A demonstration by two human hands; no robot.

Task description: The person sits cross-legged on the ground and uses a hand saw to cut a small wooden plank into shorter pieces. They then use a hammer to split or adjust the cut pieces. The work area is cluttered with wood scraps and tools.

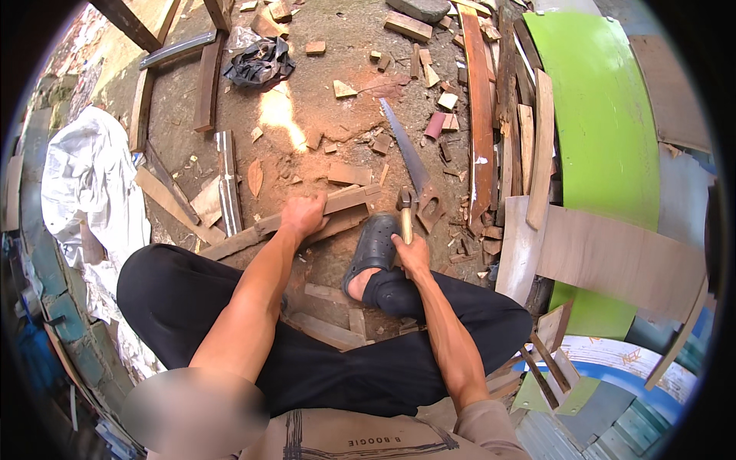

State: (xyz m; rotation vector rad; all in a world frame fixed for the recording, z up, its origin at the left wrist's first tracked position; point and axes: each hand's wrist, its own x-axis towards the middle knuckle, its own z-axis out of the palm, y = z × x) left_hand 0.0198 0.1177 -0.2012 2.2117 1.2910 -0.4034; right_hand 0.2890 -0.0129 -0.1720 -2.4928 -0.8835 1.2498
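Clock taken from the seated person's lap, 12 straight ahead; entries run near to far.

Item: right hand, between 12 and 1 o'clock. We found its fingers closed around the pale handle of a hammer, the dark head of which pointed away, toward 12.
Item: dark clog, at 12, worn on a foot, just beside the hammer.
Item: left hand, near 11. We noted its fingers curled over a long wooden bar and gripping it; we could not make out the fingertips. The bar lay aslant, one end near 10, the other near 12.
Item: handsaw, just past 12, flat on the ground beyond the hammer, handle nearer the lap, blade running outward.
Item: white cloth, crumpled, at 10.
Item: reddish-brown board, at 1, lengthwise beside other strips.
Item: green panel, between 1 and 2.
Item: black plastic bag, between 11 and 12; we listed it as farthest.
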